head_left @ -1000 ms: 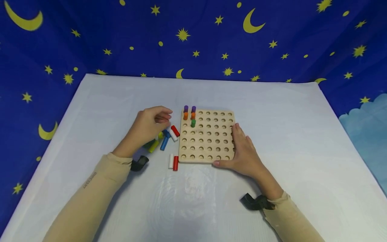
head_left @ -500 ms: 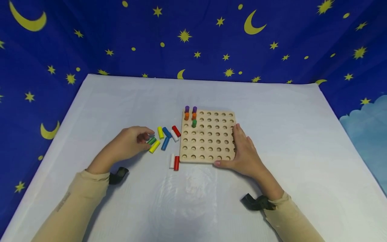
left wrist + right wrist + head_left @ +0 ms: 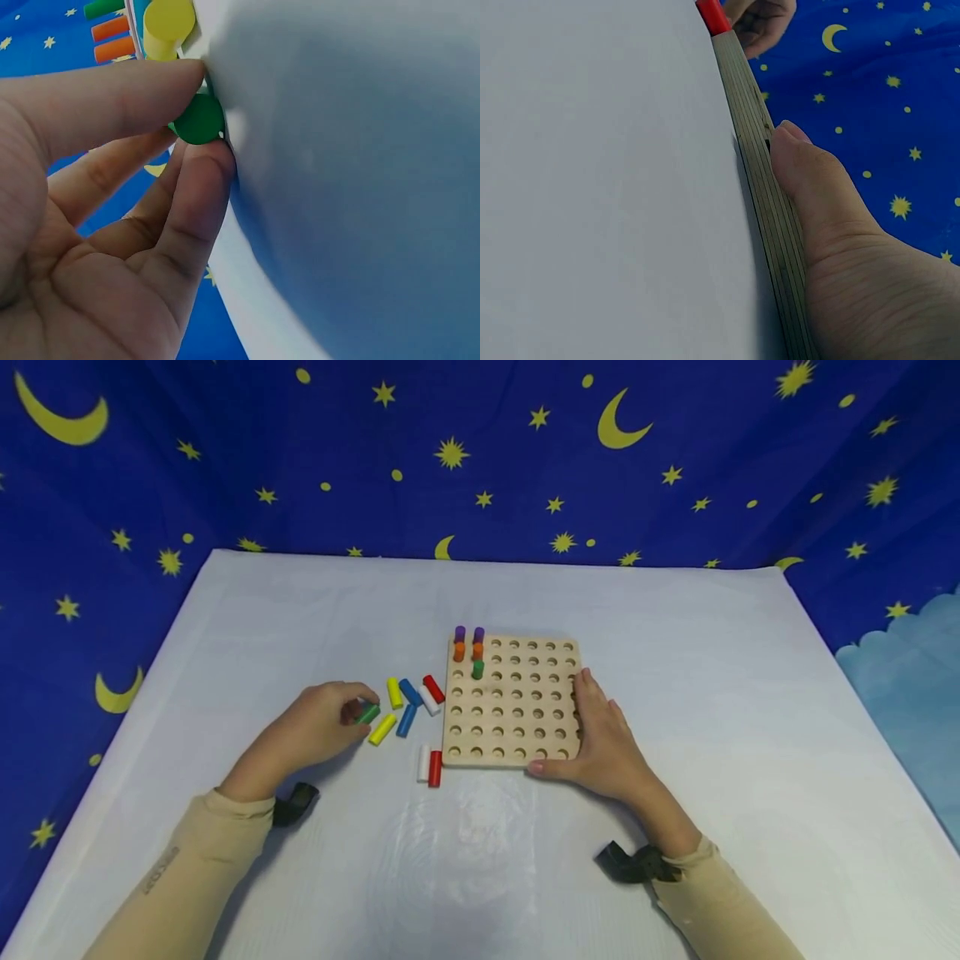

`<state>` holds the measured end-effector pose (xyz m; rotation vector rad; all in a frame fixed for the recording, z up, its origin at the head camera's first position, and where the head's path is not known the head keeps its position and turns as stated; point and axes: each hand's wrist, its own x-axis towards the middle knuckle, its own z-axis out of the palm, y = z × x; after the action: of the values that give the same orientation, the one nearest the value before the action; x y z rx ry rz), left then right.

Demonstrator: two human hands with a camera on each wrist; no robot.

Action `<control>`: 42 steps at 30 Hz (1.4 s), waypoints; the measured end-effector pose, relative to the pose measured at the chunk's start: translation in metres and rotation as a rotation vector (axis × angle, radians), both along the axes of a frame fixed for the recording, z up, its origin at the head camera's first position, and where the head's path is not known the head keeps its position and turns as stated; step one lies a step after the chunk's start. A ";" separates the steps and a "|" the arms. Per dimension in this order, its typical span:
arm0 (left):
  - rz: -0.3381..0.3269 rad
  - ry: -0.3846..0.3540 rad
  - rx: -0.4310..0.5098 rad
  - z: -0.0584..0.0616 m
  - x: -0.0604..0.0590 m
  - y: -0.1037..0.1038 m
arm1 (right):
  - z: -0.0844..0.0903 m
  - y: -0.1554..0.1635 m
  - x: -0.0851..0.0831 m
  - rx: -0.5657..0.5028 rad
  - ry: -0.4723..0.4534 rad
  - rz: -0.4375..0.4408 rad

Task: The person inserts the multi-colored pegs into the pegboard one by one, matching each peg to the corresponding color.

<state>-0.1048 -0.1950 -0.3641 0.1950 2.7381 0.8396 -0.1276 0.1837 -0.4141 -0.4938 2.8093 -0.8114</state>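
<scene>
Left hand (image 3: 318, 727) pinches a green peg (image 3: 367, 714) btwn thumb and fingertips, low on the white surface (image 3: 675, 635) w/ loose pegs just beside it, left of the wooden pegboard (image 3: 513, 702), while right hand (image 3: 607, 743) lies flat-fingered vs. the board's right edge, grasping nothing.

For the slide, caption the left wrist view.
Left hand pinches a green peg on the white table.

Left hand (image 3: 318, 731): fingers curled, fingertips pinched together. Right hand (image 3: 603, 739): flat, fingers straight, thumb out. Forearms sleeved.
</scene>
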 end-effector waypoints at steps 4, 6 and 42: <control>0.017 0.012 0.017 -0.001 -0.002 0.000 | 0.000 0.000 0.001 0.002 -0.005 -0.005; 0.017 0.034 0.049 -0.001 -0.003 0.001 | 0.000 0.000 0.001 0.004 -0.007 -0.005; 0.085 0.235 0.297 -0.006 -0.059 0.092 | -0.001 0.001 0.000 0.000 0.000 -0.006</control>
<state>-0.1638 -0.1032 -0.3700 0.2516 2.8376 1.3252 -0.1272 0.1847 -0.4147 -0.4863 2.8120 -0.8127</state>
